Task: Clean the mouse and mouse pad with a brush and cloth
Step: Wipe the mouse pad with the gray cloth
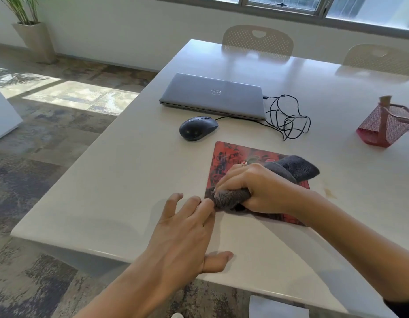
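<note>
- The left hand [187, 228] lies flat near the table's [121, 180] near edge, fingers straight and spread, fingertips touching the mouse pad's [226, 161] near-left corner
- The right hand [256, 189] is curled tight around a gray cloth [297, 167], pressing it on the pad
- Farther back sits the black mouse [197, 128], off the pad
- Beyond it a closed laptop [213, 95]
- A brush [385, 111] stands in a red basket [391, 127] by the right edge

Mouse pad [228, 157]: red with dark print, lay flat on table, centre-right of frame, partly covered. Cloth [297, 167]: dark grey, bunched, lay across pad; one end gripped at pad's lower-left corner, other end trailed toward right edge. Mouse [197, 128]: black, wired, sat upright just above pad, apart from it.
</note>
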